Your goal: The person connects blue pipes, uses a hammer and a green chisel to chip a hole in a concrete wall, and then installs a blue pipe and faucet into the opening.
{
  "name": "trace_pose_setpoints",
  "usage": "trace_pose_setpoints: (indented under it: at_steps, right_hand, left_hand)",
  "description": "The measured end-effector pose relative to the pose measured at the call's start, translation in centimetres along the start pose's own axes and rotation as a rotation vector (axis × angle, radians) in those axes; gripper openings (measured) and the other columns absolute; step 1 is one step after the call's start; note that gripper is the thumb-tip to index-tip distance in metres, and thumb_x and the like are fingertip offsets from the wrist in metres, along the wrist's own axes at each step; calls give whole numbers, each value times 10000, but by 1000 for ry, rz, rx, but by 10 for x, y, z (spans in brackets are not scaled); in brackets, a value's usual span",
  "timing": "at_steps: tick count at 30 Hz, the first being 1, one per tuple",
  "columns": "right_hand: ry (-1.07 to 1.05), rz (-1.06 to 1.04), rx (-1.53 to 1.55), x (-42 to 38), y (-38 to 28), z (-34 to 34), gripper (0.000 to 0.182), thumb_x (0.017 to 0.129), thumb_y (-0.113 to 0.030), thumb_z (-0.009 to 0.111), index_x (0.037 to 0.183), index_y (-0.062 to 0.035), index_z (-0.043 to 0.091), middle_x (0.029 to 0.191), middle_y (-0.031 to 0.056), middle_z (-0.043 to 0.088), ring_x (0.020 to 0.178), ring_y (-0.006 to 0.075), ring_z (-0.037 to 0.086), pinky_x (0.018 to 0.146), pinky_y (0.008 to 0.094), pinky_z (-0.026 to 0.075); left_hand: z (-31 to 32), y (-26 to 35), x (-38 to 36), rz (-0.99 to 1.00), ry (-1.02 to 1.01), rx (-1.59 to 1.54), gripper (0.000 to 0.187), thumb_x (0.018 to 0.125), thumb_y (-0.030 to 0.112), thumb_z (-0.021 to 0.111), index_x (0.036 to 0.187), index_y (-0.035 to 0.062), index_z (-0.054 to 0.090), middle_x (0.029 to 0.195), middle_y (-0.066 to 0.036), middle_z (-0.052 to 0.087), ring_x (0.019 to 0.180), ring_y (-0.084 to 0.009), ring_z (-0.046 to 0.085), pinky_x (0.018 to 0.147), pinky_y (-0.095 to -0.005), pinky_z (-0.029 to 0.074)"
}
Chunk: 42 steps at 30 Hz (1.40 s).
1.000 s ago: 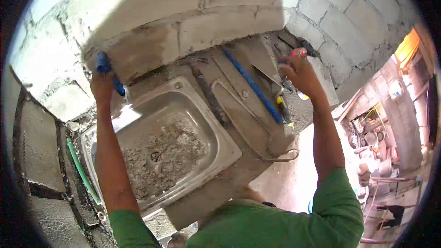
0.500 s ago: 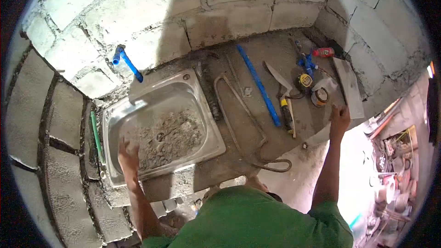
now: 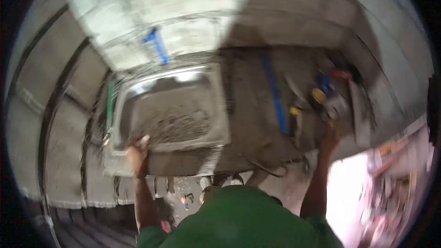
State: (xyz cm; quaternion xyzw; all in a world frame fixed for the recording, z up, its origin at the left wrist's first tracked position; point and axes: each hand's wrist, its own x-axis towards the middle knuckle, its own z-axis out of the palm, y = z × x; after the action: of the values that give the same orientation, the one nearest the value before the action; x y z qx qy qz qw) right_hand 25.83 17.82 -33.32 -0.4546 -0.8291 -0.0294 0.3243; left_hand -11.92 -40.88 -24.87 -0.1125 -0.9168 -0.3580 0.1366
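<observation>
A steel sink point(image 3: 222, 126) with sandy grey rubble point(image 3: 179, 126) in its basin is set in the rough counter. At its front left corner is my left hand point(image 3: 137, 158), fingers apart, one fingertip lit bright. My right hand point(image 3: 330, 135) reaches over the counter's right part, its fingers smeared by motion. Right at those fingertips stands a small round container point(image 3: 330, 112). Just behind it lie a yellow tape measure point(image 3: 318, 95) and a blue fitting point(image 3: 324, 82). I cannot tell whether the right fingers grip the container.
A blue pipe point(image 3: 275, 96) lies across the counter, beside a yellow-ended tool point(image 3: 297, 126). A flat grey piece point(image 3: 359, 110) lies at the right. Blue pipe point(image 3: 157, 46) juts from the block wall behind the sink; a green tube point(image 3: 110, 103) runs along its left side.
The whole view has shifted and blurred. My left hand is now at the sink's front left corner rather than over the basin; my right hand has come closer to the round container.
</observation>
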Motion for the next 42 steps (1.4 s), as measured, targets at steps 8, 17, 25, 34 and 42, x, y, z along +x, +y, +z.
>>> trace_pose_setpoints:
  at_steps: [8,17,25,34,42]
  right_hand:
    - [-39,160,334,14,-39,-25,352,1006,-293,476,1084,18,623,897,183,574,803,337,544,711,455,424]
    - [-32,216,428,19,-35,-13,381,980,-311,497,1096,40,588,903,231,592,829,409,571,733,500,428]
    - [-66,248,437,14,-62,-34,420,981,-339,488,1127,42,587,1008,259,622,879,405,609,771,498,441]
    - [44,157,587,12,-67,-30,371,991,-275,505,1139,52,603,1017,227,645,909,350,614,805,422,461]
    - [-71,303,459,15,-67,-33,378,987,-295,509,1115,44,618,988,213,646,871,323,612,787,406,464]
  left_hand:
    - [9,-17,9,-19,115,216,425,836,378,702,1106,53,655,908,-208,694,890,-387,654,801,-462,493]
    - [5,-12,5,105,162,155,392,823,338,697,1102,65,659,892,-146,710,891,-372,640,855,-446,484]
    - [12,-22,11,41,98,134,380,830,368,696,1034,49,663,808,-171,682,867,-407,629,828,-483,474]
    - [8,-7,12,44,115,86,393,834,307,703,1120,44,649,927,-222,680,883,-407,647,806,-460,498]
    - [9,2,13,35,114,136,393,816,278,716,1096,6,662,905,-204,681,861,-380,648,802,-458,492]
